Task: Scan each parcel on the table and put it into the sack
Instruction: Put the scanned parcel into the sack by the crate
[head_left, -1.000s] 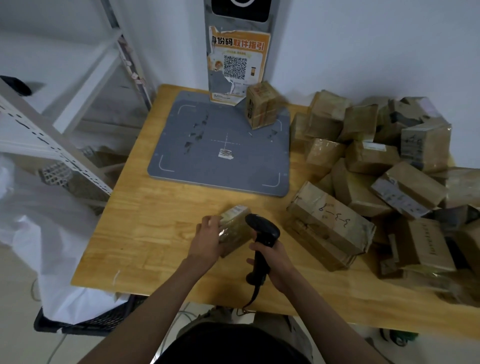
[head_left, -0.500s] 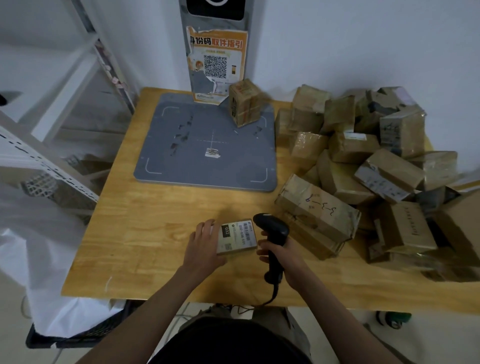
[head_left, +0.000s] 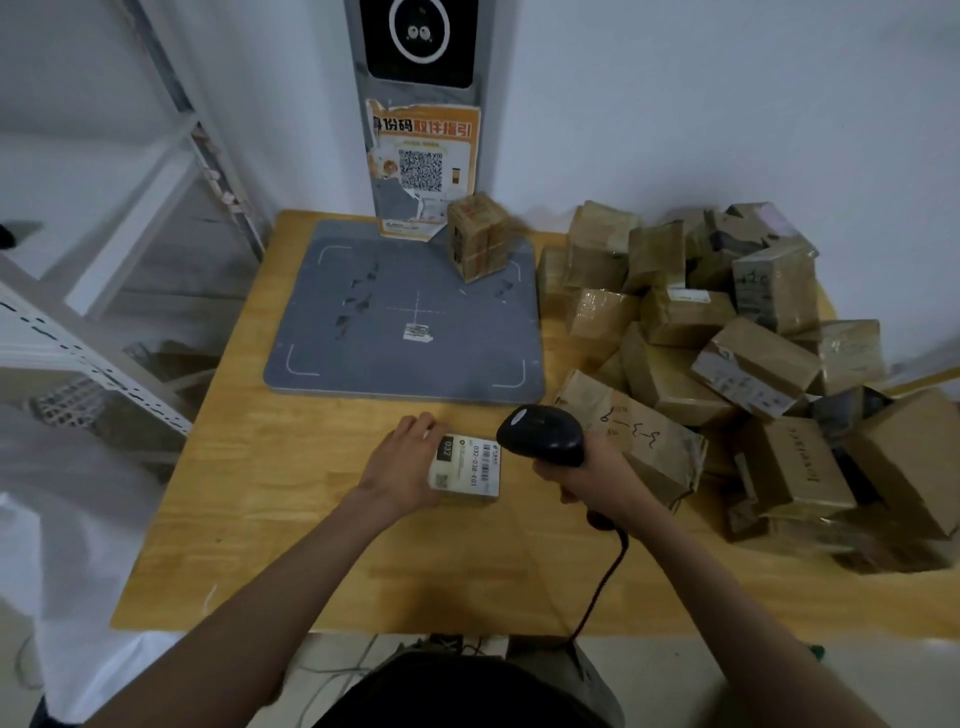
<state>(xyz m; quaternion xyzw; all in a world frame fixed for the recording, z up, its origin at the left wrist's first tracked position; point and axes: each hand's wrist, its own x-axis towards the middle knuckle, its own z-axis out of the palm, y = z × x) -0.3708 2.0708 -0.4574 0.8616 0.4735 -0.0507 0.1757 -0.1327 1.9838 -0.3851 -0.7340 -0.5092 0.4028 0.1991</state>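
- Head view: a small parcel (head_left: 466, 470) is seen lying on the wooden bench (head_left: 291, 499) just below the middle of the frame, its white label with barcode turned upward.
- The left hand (head_left: 402, 470) is laid against the parcel's left side, fingers curled over its far edge, so the parcel is gripped and steadied on the bench.
- A black handheld scanner (head_left: 543, 435) is gripped by the right hand (head_left: 592, 480), fingers wrapped round the handle; its head is held just beside the parcel's right edge, above the label.
- A dark cable (head_left: 605, 582) is seen running from the handle down over the near edge of the bench.
- A grey scanning pad (head_left: 363, 332) lies on the bench in the middle of the frame, with one taped box (head_left: 478, 244) standing tilted on its far right corner.
- A grey kiosk post (head_left: 421, 119) with an orange QR poster stands behind the pad, top centre.
- A heap of brown parcels (head_left: 727, 353) is piled on the right side of the bench, touching one another.
- A white sack (head_left: 67, 545) is seen at the lower left of the frame, beside the bench, under a white metal shelf (head_left: 88, 312).
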